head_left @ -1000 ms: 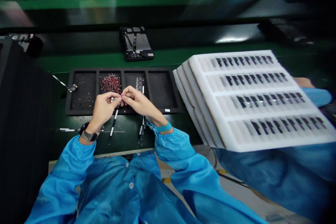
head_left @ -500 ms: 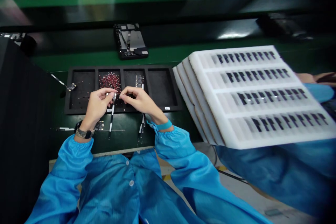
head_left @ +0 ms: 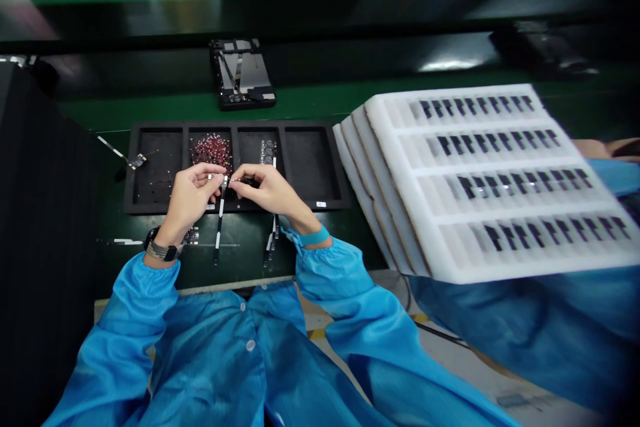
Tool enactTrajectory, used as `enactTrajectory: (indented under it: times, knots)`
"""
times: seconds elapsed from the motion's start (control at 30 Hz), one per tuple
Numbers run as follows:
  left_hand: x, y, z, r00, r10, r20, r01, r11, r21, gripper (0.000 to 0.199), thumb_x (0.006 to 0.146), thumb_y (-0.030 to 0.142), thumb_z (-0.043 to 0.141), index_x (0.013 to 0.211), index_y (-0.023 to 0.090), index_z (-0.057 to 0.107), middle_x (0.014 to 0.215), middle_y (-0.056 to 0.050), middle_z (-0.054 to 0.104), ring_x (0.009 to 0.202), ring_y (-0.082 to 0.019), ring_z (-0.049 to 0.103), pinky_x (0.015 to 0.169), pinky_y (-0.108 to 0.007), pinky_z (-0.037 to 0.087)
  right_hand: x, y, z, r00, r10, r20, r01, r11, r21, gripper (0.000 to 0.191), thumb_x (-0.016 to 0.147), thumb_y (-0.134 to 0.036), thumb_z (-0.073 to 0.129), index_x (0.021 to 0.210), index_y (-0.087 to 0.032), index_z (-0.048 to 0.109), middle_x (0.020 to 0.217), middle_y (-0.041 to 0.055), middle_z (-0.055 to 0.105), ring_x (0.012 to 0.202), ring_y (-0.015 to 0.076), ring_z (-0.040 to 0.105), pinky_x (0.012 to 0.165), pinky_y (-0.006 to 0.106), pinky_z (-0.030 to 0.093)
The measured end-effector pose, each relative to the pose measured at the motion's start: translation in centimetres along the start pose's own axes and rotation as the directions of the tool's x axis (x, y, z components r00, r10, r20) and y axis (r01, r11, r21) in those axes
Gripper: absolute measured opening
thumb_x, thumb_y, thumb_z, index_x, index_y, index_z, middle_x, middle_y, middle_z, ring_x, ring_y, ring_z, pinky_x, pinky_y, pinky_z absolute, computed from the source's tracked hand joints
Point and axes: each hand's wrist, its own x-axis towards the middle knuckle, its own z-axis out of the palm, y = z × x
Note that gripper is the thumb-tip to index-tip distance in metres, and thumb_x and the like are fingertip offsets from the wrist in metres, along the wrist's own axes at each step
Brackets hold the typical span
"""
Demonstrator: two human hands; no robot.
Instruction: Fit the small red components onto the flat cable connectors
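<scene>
Over the front of a black compartment tray (head_left: pixel 285 167), my left hand (head_left: pixel 190 197) pinches the top of a small circuit board with a flex cable (head_left: pixel 220 220). Its black-and-white strip hangs down past the tray edge. Close beside it, my right hand (head_left: pixel 267 188) is closed in a pinch at the board's right side. Whatever sits between those fingertips is too small to make out. Just behind both hands, a heap of tiny red-wired parts (head_left: pixel 211 150) fills one compartment. More circuit boards (head_left: pixel 269 152) lie in the compartment to its right.
White foam trays (head_left: pixel 425 240) holding rows of dark strips are stacked at the right. Another board with a strip (head_left: pixel 137 161) rests on the tray's left edge. An opened device (head_left: pixel 245 73) lies behind the tray. A black block (head_left: pixel 45 213) stands at the left. A co-worker's sleeve (head_left: pixel 607 177) shows at far right.
Both hands and the held board have shifted slightly right, with the fingertips still close together. The view has moved a little.
</scene>
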Motion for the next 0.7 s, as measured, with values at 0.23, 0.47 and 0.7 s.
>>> enactTrajectory:
  times: [0.23, 0.47, 0.7]
  knots:
    - [-0.01, -0.09, 0.16, 1.000, 0.003, 0.016, -0.003, 1.000, 0.000, 0.027, 0.076, 0.032, 0.083, 0.093, 0.013, 0.076, 0.067, -0.002, 0.068, 0.058, -0.013, 0.061, 0.052, -0.022, 0.048, -0.20, -0.29, 0.24, 0.999, 0.031, -0.034, -0.031, 1.000, 0.005, 0.018, 0.090, -0.031, 0.064, 0.077, -0.018, 0.066, 0.064, -0.0005, 0.069, 0.059, 0.0135, 0.061, 0.068, 0.028, 0.051]
    - [0.03, -0.28, 0.11, 0.999, 0.036, 0.039, -0.037, 0.999, 0.010, 0.026, 0.078, 0.031, 0.082, 0.096, 0.013, 0.076, 0.071, -0.003, 0.069, 0.060, -0.014, 0.064, 0.054, -0.023, 0.052, -0.40, -0.40, 0.34, 0.989, 0.140, 0.056, -0.145, 0.983, 0.112, 0.019, 0.088, -0.035, 0.067, 0.082, -0.017, 0.066, 0.066, 0.0010, 0.072, 0.050, 0.0110, 0.058, 0.050, 0.023, 0.046]
    - [0.08, -0.31, -0.03, 0.999, 0.037, 0.023, -0.037, 0.999, 0.014, 0.021, 0.078, 0.028, 0.080, 0.093, 0.013, 0.075, 0.070, -0.003, 0.069, 0.059, -0.014, 0.064, 0.054, -0.023, 0.052, -0.57, 0.00, 0.49, 0.986, 0.148, 0.072, -0.159, 0.967, 0.199, 0.023, 0.083, -0.037, 0.076, 0.081, -0.017, 0.065, 0.071, 0.0020, 0.073, 0.050, 0.0110, 0.063, 0.050, 0.022, 0.052]
